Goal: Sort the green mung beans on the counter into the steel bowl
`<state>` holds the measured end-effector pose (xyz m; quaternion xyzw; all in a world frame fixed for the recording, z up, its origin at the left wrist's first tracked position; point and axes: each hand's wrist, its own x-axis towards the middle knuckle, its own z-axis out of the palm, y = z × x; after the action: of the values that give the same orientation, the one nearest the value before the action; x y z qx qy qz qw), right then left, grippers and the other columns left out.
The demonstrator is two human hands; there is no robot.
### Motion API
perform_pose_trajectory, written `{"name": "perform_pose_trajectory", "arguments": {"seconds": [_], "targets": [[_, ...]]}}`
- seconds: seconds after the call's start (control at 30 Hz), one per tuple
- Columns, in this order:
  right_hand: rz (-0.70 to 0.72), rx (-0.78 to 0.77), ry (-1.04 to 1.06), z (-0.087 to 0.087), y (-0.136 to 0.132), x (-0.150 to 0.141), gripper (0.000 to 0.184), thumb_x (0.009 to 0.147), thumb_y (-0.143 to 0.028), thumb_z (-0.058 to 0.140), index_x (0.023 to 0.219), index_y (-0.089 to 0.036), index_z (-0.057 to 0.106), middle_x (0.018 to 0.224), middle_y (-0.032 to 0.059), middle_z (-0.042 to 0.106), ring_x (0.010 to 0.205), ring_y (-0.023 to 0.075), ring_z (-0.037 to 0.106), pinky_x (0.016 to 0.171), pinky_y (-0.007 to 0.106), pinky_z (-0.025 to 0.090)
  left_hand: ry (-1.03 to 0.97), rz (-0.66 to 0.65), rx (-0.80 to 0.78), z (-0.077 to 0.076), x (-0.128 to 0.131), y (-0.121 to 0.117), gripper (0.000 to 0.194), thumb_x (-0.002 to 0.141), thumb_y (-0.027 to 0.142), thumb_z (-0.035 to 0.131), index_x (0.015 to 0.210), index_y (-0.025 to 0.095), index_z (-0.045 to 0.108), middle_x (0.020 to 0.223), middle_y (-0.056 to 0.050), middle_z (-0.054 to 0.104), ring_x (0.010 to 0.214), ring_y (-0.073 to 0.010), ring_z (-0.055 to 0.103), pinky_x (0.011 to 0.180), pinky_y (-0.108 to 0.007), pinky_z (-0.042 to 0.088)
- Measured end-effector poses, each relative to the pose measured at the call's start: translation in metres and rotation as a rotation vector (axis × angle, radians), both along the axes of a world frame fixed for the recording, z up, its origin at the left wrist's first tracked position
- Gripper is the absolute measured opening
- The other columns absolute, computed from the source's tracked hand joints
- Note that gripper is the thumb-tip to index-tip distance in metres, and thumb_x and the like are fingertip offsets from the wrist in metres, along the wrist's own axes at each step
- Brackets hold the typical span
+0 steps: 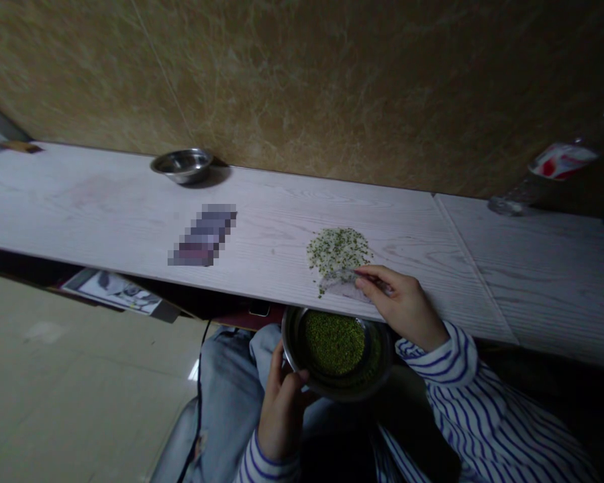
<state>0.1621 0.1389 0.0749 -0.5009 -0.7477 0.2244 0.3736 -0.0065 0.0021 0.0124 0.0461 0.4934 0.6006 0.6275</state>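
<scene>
A loose scatter of small, round green beans [339,247] lay on the pale, wood-grained tabletop [272,282], close to its front edge; a person's right hand [405,302] was at the near side of the scatter, its grip pinching a thin, greyish-purple, partly see-through flat piece [345,285] between thumb and fingers, the piece's material too blurred to tell; just below the tabletop's edge sat a deep, round, shiny metal bowl [294,339], above the person's lap, with a heap of green beans [335,342] inside; the left hand [284,402] held the bowl at its near left side, its grip pinching the rim with the thumb toward the person; both arms wore white sleeves with dark blue stripes [493,416], above light blue jeans [229,382].

Farther left on the tabletop, a flat, oblong, purplish-grey object [204,235] was obscured by pixelation; behind it, near the wall, stood a shallow, round, silver metal bowl [184,171]; at the far right, a clear plastic bottle with a red and white label [564,161] stood beside the brown, marbled wall [307,87]; a glossy, pale tiled floor [80,376] showed at lower left.
</scene>
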Motion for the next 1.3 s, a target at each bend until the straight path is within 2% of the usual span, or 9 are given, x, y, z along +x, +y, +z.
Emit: {"name": "perform_pose_trajectory", "arguments": {"seconds": [0.4,0.7,0.93,1.13,1.3], "targets": [[-0.046,-0.022,0.004,0.003,-0.005,0.01,0.023,0.085,-0.03,0.061,0.1,-0.019,0.072,0.093,0.0069,0.075,0.081,0.0199,0.069,0.068,0.03,0.054,-0.006,-0.009,0.011,0.002,-0.001,0.0,0.075,0.066,0.021,0.065,0.138,0.032,0.046,0.122,-0.009,0.058,0.091,-0.0234,0.057,0.071,-0.037,0.053],[-0.081,-0.032,0.006,0.001,-0.004,0.01,0.023,0.084,-0.029,0.06,0.099,-0.018,0.073,0.091,0.0076,0.076,0.078,0.0198,0.069,0.062,0.028,0.054,-0.02,-0.008,0.022,-0.001,-0.001,-0.001,0.072,0.067,0.022,0.064,0.137,0.031,0.048,0.124,-0.009,0.058,0.095,-0.025,0.057,0.073,-0.038,0.053],[-0.032,-0.022,0.016,0.001,-0.004,0.004,0.023,0.084,-0.028,0.06,0.1,-0.017,0.072,0.093,0.0074,0.076,0.084,0.0194,0.07,0.076,0.03,0.055,0.001,-0.002,-0.004,0.0,-0.001,0.0,0.075,0.064,0.022,0.064,0.137,0.029,0.046,0.124,-0.01,0.058,0.097,-0.0271,0.058,0.073,-0.039,0.053],[-0.023,-0.03,0.03,0.001,-0.003,0.002,0.023,0.084,-0.029,0.061,0.101,-0.018,0.072,0.094,0.0067,0.075,0.084,0.0193,0.069,0.077,0.032,0.055,-0.001,-0.014,-0.006,0.001,-0.001,0.0,0.075,0.065,0.023,0.064,0.137,0.031,0.045,0.119,-0.007,0.059,0.093,-0.0244,0.059,0.072,-0.037,0.053],[-0.024,-0.041,0.035,0.0,-0.001,-0.001,0.022,0.083,-0.028,0.061,0.099,-0.018,0.072,0.092,0.007,0.076,0.083,0.0199,0.07,0.076,0.032,0.056,-0.002,-0.006,-0.006,0.001,-0.001,0.0,0.078,0.064,0.023,0.064,0.139,0.028,0.042,0.121,-0.01,0.058,0.098,-0.0272,0.059,0.071,-0.036,0.053]]}}
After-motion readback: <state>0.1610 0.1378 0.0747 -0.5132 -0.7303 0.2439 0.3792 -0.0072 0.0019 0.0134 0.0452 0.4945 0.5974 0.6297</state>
